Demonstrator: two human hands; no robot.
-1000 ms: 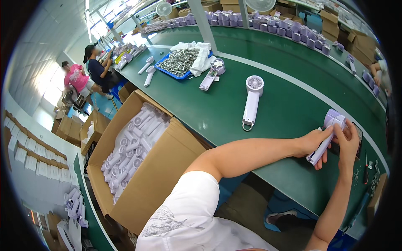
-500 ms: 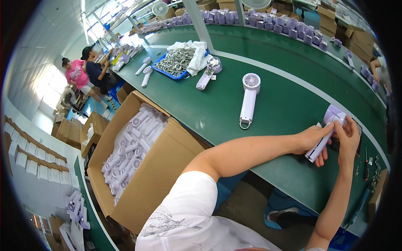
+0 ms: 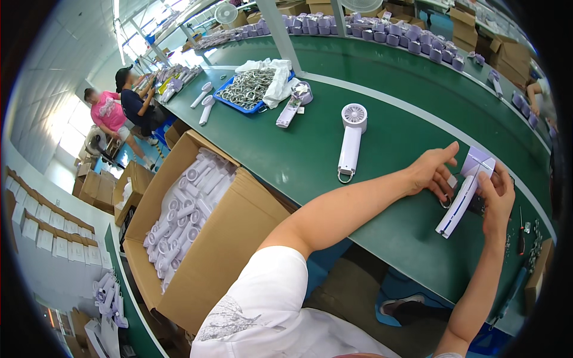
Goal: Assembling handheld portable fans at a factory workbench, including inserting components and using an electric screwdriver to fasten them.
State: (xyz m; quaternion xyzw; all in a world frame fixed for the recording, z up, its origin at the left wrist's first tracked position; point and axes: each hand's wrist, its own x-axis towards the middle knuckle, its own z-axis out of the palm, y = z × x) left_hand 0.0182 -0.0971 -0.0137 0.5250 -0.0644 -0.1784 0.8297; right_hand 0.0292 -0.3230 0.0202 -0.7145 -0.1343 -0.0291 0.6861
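My right hand (image 3: pixel 499 197) is closed on a handheld fan (image 3: pixel 461 206), its lilac head up and its pale handle slanting down to the left. A dark slot runs along the handle. Left of it, my left hand (image 3: pixel 431 173) is apart from the fan, thumb stretched up and fingers spread and slightly bent. A small metal ring (image 3: pixel 446 203) shows at its lower fingertips; whether they hold it I cannot make out. Another handheld fan (image 3: pixel 351 143), with a round grille and a ring at the handle's end, lies on the green table (image 3: pixel 394 128).
Metal rings fill a blue tray (image 3: pixel 240 104) beside a white cloth (image 3: pixel 279 89). An opened fan (image 3: pixel 292 107) and two pale handles lie nearby. A carton (image 3: pixel 227 250) of white fan parts stands left. A screwdriver (image 3: pixel 521 238) lies right. Other people work at far left and far right.
My left hand has let go of the fan and moved up and left, its thumb and fingers spreading. My right hand keeps the fan almost in place.
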